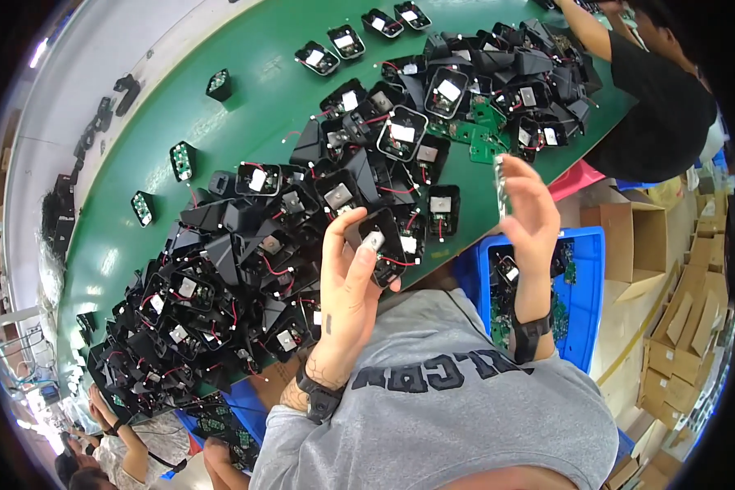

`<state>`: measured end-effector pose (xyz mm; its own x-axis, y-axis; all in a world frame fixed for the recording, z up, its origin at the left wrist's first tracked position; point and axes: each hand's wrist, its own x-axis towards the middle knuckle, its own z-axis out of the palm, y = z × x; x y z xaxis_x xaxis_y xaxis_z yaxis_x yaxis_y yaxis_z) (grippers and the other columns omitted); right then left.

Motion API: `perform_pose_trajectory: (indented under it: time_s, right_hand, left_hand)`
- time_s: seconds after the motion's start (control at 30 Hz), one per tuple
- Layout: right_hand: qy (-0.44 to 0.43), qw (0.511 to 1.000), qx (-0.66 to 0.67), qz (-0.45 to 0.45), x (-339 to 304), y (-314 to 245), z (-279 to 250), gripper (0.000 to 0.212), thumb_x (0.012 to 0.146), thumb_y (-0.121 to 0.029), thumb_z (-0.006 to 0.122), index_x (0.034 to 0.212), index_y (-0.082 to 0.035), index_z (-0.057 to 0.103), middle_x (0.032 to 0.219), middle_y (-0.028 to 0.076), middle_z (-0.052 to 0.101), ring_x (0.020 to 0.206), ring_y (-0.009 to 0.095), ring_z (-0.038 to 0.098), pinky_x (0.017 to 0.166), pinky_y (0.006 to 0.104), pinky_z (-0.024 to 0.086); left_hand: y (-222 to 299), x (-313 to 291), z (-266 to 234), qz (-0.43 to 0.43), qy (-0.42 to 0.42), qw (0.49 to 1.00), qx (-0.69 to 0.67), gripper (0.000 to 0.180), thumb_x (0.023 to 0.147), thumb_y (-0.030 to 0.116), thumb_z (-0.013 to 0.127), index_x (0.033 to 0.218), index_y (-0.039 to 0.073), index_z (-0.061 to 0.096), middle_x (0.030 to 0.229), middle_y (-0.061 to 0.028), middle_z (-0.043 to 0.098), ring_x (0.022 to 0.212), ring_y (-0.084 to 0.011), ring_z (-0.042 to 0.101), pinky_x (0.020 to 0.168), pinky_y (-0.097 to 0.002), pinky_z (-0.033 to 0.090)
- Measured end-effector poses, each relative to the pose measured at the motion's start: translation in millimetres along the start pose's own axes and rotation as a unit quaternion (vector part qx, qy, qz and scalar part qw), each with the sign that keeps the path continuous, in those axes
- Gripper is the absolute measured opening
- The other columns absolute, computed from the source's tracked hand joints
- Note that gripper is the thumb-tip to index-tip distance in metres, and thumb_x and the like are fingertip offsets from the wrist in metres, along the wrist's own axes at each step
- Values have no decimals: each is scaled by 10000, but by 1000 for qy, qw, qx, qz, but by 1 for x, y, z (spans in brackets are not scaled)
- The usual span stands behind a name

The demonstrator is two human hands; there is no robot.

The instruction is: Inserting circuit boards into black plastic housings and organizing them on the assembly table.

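My left hand is closed round a black plastic housing, held above the near edge of the pile. A pale block shows under its thumb, and a red wire with a white plug trails from the housing to the right. Farther right, my right hand pinches a thin circuit board, seen nearly edge-on, over the table's near edge. Loose green circuit boards lie just beyond that hand. Between my hands, another open housing with a pale block rests on the table.
A large pile of black housings covers much of the green table. Several housings stand apart along its far side. A blue bin with boards and housings is below my right forearm. Cardboard boxes stand right; co-workers work at both ends.
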<state>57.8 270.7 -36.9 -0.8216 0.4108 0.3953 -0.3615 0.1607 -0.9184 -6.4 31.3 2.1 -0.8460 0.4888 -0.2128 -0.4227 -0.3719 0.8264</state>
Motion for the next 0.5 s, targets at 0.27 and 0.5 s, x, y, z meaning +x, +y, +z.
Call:
perform_pose_trajectory:
  time_s: [0.27,0.5]
  right_hand:
    - [-176,975,132,-30,-3,-20,43,488,703,-232,803,1084,-16,588,1286,291,492,1178,363,534,1025,476,398]
    - [-256,966,35,-25,1,-28,48,416,658,-153,783,1020,-8,638,1277,255,512,1160,352,551,989,447,432]
  left_hand:
    - [1,5,5,-26,-19,997,-67,473,930,213,614,1329,110,382,1163,-46,523,922,-110,552,640,-245,479]
    - [-7,5,3,-21,-18,998,-65,459,925,151,609,1326,118,389,1149,-62,554,979,-115,550,731,-251,507]
